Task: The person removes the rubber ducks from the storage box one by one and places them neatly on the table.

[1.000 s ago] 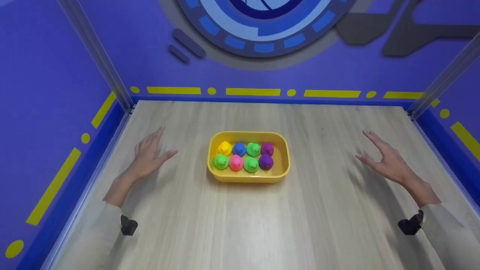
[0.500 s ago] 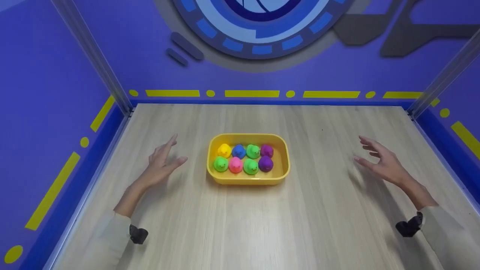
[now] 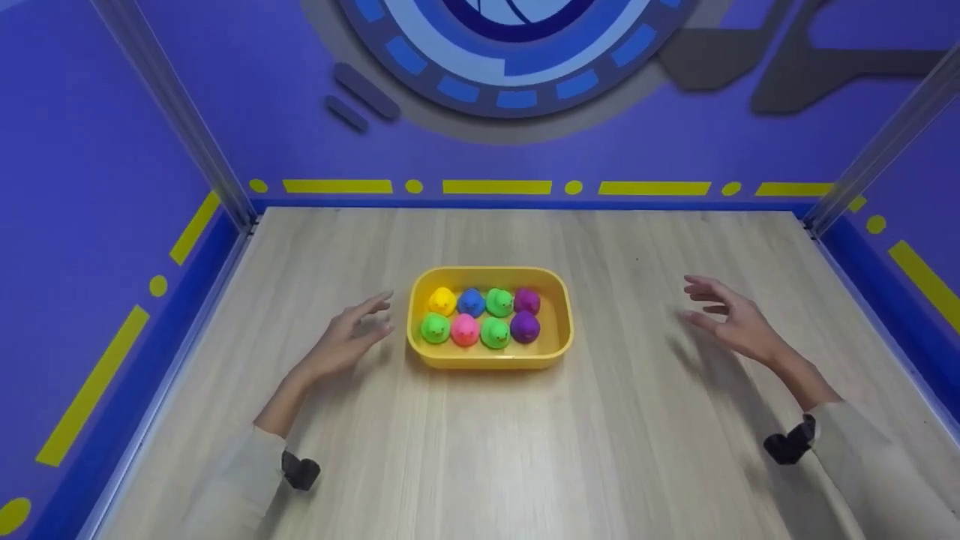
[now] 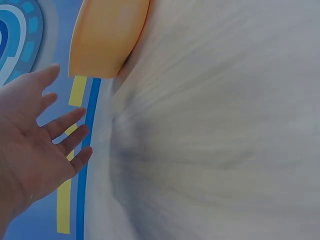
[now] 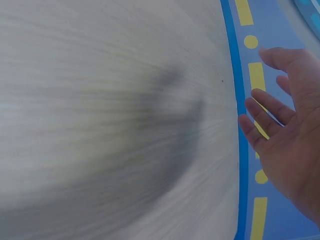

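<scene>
A yellow tray (image 3: pixel 491 362) sits at the middle of the table with several small toy ducks inside, in two rows. Yellow (image 3: pixel 442 301), blue (image 3: pixel 471 303) and green ducks stand behind; a pink duck (image 3: pixel 465 330) and a dark purple duck (image 3: pixel 525 328) are among those in front. Just left of the tray hovers my left hand (image 3: pixel 346 341), fingers extended, holding nothing and not touching it. In the left wrist view the tray's end (image 4: pixel 107 40) shows beyond the thumb. My right hand (image 3: pixel 739 322) is raised over the table farther off on the right, fingers loosely bent around nothing.
The light wooden table (image 3: pixel 480 465) is bounded by a blue back wall (image 3: pixel 480 161) and side walls with yellow marks. Metal posts (image 3: pixel 172 112) stand at the back corners. Black cameras (image 3: pixel 300 471) are strapped near both wrists.
My left hand has moved rightward, close to the tray. The right hand has shifted slightly left, its fingers a little more bent. The tray and ducks stay in place.
</scene>
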The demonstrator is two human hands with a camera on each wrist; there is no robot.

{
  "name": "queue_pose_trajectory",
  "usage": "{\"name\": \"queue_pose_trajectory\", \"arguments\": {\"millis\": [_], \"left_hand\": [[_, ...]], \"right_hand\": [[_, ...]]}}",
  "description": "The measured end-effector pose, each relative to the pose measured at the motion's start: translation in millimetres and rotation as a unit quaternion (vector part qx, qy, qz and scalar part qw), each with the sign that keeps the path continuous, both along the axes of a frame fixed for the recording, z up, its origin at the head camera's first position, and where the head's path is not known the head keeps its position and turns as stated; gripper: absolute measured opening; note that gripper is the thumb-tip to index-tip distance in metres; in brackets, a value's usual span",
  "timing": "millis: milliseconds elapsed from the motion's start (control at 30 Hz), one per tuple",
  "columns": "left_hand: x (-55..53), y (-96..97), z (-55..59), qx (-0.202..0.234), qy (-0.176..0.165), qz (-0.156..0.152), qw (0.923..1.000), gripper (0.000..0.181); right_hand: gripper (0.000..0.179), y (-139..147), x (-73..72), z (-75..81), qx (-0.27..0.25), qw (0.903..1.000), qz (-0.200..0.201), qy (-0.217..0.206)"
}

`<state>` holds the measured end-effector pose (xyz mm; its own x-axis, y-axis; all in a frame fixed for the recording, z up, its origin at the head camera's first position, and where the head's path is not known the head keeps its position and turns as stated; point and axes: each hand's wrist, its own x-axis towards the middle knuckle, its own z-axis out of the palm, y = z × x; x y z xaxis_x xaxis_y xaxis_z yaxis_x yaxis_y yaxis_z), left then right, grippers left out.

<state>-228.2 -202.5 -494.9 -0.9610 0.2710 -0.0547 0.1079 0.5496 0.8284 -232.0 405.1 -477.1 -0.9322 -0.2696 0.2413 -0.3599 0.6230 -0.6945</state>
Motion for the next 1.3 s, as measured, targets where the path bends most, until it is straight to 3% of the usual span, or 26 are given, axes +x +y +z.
{"name": "queue_pose_trajectory", "arguments": {"millis": [333, 633, 833, 1067, 1300], "left_hand": [[-1.7, 16.7, -10.0, 0.082, -0.021, -0.008, 0.9964, 0.056], [-8.3, 24.8, -1.1, 0.105, 0.003, 0.006, 0.9944, 0.053], [-9.3, 25.6, -6.3, 0.124, -0.038, -0.005, 0.9915, 0.053], [-9.2, 28.2, -9.1, 0.133, -0.084, -0.012, 0.9874, 0.054], [-20.6, 28.4, -9.8, 0.139, -0.098, -0.056, 0.9838, 0.056]], "right_hand": [[0.050, -33.7, -20.7, -13.1, -0.037, 0.9975, 0.060, -0.007], [0.047, -79.9, -39.1, -2.4, -0.071, 0.9930, 0.085, -0.040], [0.046, -103.4, -35.8, -0.2, -0.076, 0.9913, 0.084, -0.067], [0.042, -125.5, -27.5, 4.4, -0.085, 0.9903, 0.093, -0.058], [0.042, -148.4, -16.1, 9.0, -0.070, 0.9890, 0.125, -0.035]]}}
